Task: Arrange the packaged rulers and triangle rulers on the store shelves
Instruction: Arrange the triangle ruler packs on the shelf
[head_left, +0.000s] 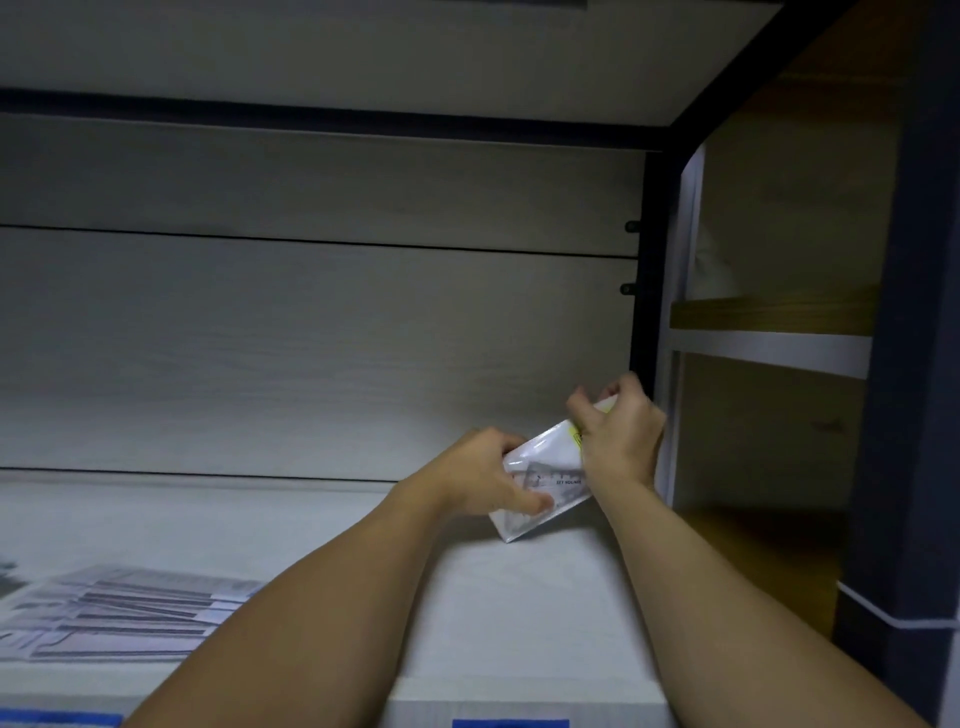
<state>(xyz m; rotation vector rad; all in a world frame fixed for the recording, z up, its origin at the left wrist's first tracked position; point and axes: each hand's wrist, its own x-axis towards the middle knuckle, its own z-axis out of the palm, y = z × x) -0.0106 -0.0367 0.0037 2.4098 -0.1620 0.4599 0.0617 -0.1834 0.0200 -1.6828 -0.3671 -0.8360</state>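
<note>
At 4 o'clock on white shelf (311, 519), left hand (483, 475) and right hand (621, 431) both gripping tilted packaged triangle ruler (545, 473), packaged rulers (130, 608) lying flat at 8 o'clock.

Both hands (550, 457) curled, arms outstretched

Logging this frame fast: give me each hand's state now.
Left hand: fingers curled on the lower end of the packaged triangle ruler.
Right hand: fingers pinch the same package's upper end.
</note>
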